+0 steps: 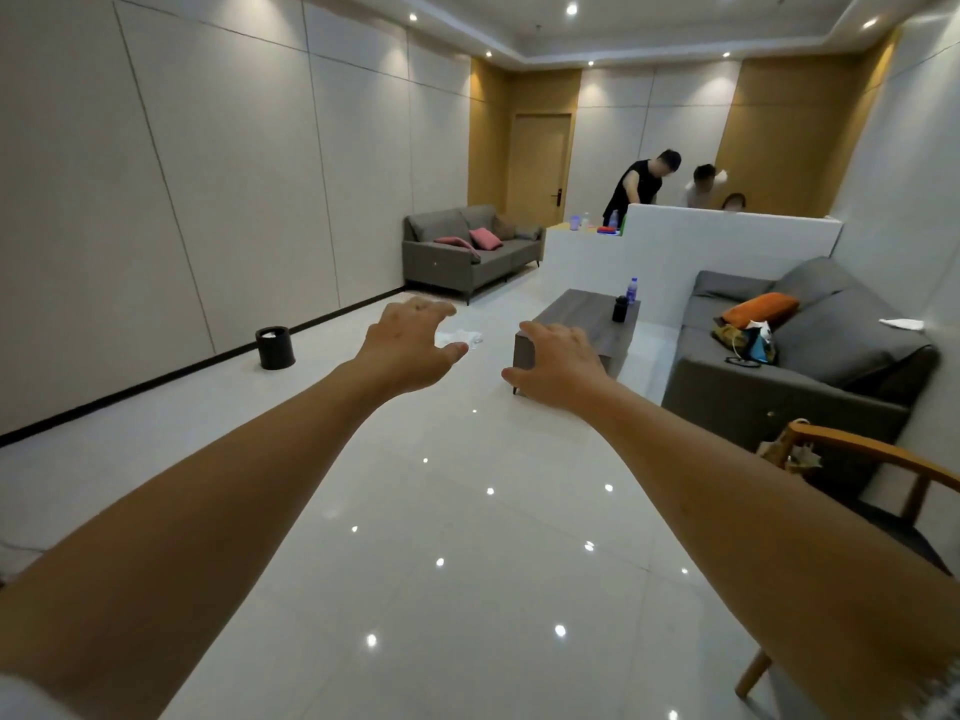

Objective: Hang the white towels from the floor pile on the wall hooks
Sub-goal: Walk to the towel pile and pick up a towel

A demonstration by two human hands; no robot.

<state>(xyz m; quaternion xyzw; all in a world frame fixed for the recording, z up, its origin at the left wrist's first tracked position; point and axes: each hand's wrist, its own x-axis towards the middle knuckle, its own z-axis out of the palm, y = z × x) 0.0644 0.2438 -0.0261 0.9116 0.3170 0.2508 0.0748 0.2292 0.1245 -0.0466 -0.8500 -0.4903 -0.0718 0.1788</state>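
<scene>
Both arms stretched forward mid-frame: left hand (410, 350) and right hand (558, 363) spread apart, fingers loose, gripping nothing. White towels (460, 337) lie on the floor (467, 511) between them, centre frame.

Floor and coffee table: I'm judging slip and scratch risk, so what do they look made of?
Floor: probably glazed tile or polished stone, glossy, mirroring the ceiling lights, with faint joint lines. Coffee table: looks like grey wood-grain laminate or veneer, matte; which one is unclear.
</scene>
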